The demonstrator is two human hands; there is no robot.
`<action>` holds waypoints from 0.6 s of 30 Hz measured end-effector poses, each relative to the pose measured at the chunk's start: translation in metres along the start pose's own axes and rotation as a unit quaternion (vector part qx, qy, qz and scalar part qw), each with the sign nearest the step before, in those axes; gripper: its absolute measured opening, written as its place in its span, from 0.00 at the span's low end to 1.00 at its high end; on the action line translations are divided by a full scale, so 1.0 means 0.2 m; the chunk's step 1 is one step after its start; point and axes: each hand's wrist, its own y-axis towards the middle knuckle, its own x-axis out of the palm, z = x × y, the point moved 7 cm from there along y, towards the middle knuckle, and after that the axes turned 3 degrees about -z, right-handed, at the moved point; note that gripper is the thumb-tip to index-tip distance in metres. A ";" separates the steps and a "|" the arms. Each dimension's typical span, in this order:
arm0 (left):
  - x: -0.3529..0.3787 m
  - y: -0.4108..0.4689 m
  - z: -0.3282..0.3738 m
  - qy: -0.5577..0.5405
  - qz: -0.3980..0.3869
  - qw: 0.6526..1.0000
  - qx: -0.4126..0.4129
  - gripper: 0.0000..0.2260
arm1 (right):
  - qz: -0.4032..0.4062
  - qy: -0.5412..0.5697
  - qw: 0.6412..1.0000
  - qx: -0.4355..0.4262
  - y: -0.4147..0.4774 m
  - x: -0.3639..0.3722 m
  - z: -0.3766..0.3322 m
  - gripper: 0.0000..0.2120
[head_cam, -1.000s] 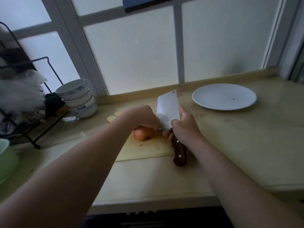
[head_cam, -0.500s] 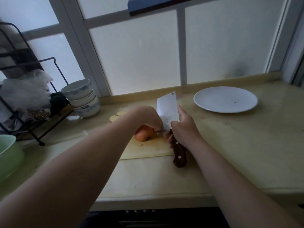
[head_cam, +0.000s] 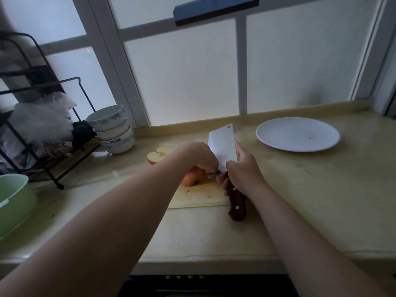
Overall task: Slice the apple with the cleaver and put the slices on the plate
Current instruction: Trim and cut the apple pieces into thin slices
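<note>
Right hand (head_cam: 242, 172) clamped on cleaver (head_cam: 224, 151) | left hand (head_cam: 199, 157) gripping apple (head_cam: 191, 179)

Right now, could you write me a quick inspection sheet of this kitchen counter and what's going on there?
Surface: pale counter, cutting board on it.
Job's things: apple piece on the board under the left hand; cut apple pieces lie behind, cut faces up; cleaver blade beside the apple piece; plate holds no slices.
Clutter: stacked bowls, wire rack, green container.
Hands: left hand steadies the apple piece; right hand grips the cleaver.
Cables: nothing seen.
Surroundings: frosted window behind the counter.
</note>
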 end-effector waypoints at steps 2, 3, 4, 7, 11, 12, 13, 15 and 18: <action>0.00 0.00 0.00 -0.004 0.001 1.000 0.002 0.04 | 0.002 0.001 1.000 0.001 0.00 0.00 0.00 0.36; 0.00 0.00 0.00 -0.006 0.001 1.000 0.003 0.04 | 0.002 0.003 1.000 0.002 0.00 0.00 0.00 0.37; 0.00 0.01 0.00 -0.010 0.002 1.000 0.002 0.04 | 0.001 0.005 1.000 0.003 0.00 0.00 0.00 0.37; 0.00 0.01 -0.01 -0.020 0.001 1.000 0.000 0.06 | 0.000 0.005 1.000 0.005 0.00 0.00 0.00 0.37; 0.00 0.02 -0.01 -0.023 0.001 1.000 0.002 0.06 | 0.000 0.005 1.000 0.008 0.00 0.00 0.01 0.37; -0.01 0.02 -0.01 -0.021 0.003 1.000 0.003 0.06 | 0.000 0.006 1.000 0.010 0.01 0.00 0.01 0.37; -0.01 0.02 -0.01 -0.018 0.004 1.000 0.005 0.07 | 0.000 0.006 1.000 0.011 0.01 0.00 0.01 0.38; -0.01 0.01 -0.01 -0.009 0.006 1.000 0.010 0.08 | 0.000 0.004 1.000 0.010 0.01 0.00 0.01 0.38; -0.01 0.00 -0.01 -0.005 0.007 1.000 0.013 0.06 | -0.003 0.003 1.000 0.012 0.01 0.01 0.01 0.39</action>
